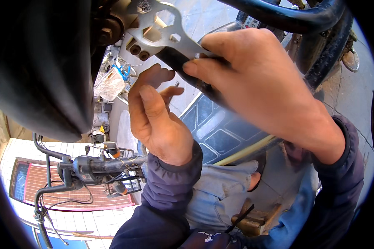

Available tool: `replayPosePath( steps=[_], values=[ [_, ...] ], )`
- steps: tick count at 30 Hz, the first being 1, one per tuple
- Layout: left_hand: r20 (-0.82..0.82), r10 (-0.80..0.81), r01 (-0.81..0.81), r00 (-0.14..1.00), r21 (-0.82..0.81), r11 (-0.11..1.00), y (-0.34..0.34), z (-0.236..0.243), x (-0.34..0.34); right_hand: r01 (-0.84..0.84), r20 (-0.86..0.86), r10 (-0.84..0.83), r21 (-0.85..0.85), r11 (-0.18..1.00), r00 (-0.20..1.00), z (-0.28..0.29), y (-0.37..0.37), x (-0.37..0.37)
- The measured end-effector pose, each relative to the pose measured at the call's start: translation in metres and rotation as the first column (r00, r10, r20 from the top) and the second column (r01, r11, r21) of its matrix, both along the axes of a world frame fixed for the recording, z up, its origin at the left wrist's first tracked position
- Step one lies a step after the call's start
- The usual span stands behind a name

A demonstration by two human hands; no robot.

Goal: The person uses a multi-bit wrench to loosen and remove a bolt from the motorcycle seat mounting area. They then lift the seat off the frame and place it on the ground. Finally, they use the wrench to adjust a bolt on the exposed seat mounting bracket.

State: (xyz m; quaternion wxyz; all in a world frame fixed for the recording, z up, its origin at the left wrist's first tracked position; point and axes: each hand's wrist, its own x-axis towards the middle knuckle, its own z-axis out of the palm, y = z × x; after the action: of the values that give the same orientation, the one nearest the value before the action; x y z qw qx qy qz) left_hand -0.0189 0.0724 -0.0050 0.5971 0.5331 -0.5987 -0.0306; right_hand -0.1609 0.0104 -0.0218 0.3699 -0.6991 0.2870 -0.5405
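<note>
My right hand (pixel 257 70) is closed around the narrow end of a flat silver multi-hole wrench (pixel 185 42), its thumb and fingers pinching it at the upper middle. Several hexagonal openings pierce the wrench's broad head, which lies up against a rusty bolted joint (pixel 108 31). Two brown bolt ends (pixel 139 52) show just below that head. A black bar runs beneath the wrench toward my right hand. My left hand (pixel 158 116) is raised below the bolts, fingers loosely curled and apart. Beside its fingertips shows a thin metal pin (pixel 177 85); whether the hand touches it I cannot tell.
A large dark curved body (pixel 41 74) fills the left. Thick blue-black tubing (pixel 295 16) crosses the upper right. Below the hands lies a dark patterned footboard (pixel 224 128) with yellowish edging. Handlebars (pixel 91 168) with cables stand at lower left, and a wooden block (pixel 253 224) sits near my legs.
</note>
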Motion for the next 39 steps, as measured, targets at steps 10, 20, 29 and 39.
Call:
replayPosePath(
  steps=[10, 20, 29, 39],
  values=[
    [-0.021, -0.254, 0.254, 0.967, 0.164, 0.953, 0.012, 0.0, -0.006, -0.221, 0.035, 0.218, 0.142, 0.965, 0.975, 0.001, 0.023, -0.011],
    [-0.341, -0.445, 0.498, 0.828, 0.082, 0.864, 0.009, -0.002, -0.008, -0.214, -0.141, 0.231, 0.124, 0.969, 0.963, 0.003, 0.029, -0.023],
    [0.2, -0.315, 0.258, 0.928, 0.269, 0.928, 0.02, 0.01, -0.016, -0.065, 0.046, 0.072, -0.131, 0.989, 0.996, 0.008, 0.02, -0.047],
    [-0.279, -0.282, 0.317, 0.918, 0.086, 0.945, 0.01, 0.009, -0.008, -0.115, 0.212, 0.074, 0.186, 0.976, 0.974, 0.004, 0.02, -0.055]
  ],
)
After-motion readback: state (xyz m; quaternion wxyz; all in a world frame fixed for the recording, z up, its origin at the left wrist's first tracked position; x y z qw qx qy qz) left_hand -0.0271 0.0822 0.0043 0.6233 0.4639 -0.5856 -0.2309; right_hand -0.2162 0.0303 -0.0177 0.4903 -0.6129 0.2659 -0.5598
